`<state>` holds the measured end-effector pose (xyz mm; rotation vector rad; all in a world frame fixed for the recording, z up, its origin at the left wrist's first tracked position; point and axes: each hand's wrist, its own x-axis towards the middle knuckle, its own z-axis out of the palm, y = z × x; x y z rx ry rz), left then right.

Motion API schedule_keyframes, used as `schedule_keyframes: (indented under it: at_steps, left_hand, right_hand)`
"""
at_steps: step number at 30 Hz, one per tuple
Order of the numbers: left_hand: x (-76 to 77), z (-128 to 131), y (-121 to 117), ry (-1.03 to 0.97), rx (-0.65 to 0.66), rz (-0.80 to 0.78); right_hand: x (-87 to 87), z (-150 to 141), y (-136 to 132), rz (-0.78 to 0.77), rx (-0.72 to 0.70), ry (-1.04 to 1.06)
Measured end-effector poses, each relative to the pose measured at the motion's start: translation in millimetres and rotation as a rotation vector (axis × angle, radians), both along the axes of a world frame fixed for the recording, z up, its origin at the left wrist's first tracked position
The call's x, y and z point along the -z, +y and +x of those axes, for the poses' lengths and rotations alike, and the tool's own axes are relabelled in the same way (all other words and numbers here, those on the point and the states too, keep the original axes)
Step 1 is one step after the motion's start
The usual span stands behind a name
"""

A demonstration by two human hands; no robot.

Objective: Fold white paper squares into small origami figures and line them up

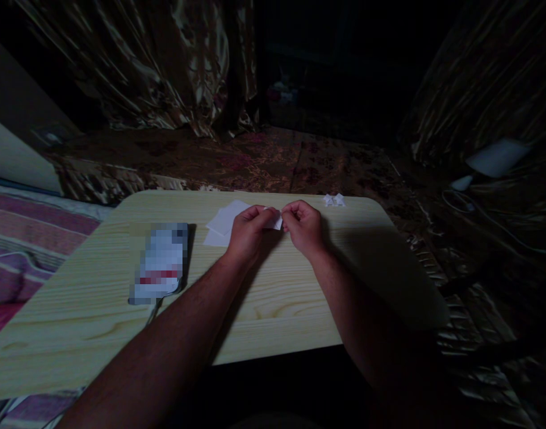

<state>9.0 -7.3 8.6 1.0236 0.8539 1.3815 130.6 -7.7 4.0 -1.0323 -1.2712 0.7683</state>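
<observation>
My left hand (pixel 247 233) and right hand (pixel 305 227) pinching one white paper (pixel 275 221), at least two loose sheets (pixel 225 219), two folded pieces (pixel 329 201), one desk (pixel 281 310).

One head-worn view, facing forward, tilted down over a nearby table (pixel 281 316)

Tabletop (pixel 295 310) finished in wood grain, paper sheets (pixel 223 220) — smooth, matt — laid near its far edge, curtain (pixel 196 65) of creased cloth
</observation>
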Motion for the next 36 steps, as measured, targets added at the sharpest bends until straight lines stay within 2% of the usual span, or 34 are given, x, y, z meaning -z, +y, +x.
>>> schedule_keyframes:
  at_steps: [4,10,14,20,28,36]
  left_hand:
    - [4.2,-1,1,0.105,-0.002,0.008]
    - [0.5,-2,3,0.081,-0.064,0.037]
    - [-3.4,0,1,0.052,-0.034,0.015]
    - [0.1,-2,3,0.061,0.033,0.023]
    - [-3.0,-8,3,0.265,0.087,0.106]
    - [-3.1,-11,4,0.352,0.103,0.121]
  right_hand:
    - [-0.5,1,0,-0.023,-0.01,0.013]
    - [0.4,-3,-3,-0.069,-0.035,-0.061]
    - [1.4,-6,-3,-0.139,-0.089,-0.028]
    - [-2.0,-4,-5,-0.174,-0.111,0.023]
    - [-8.3,2,-5,-0.225,-0.134,0.096]
    - [-7.6,5,-3,-0.232,-0.118,0.031]
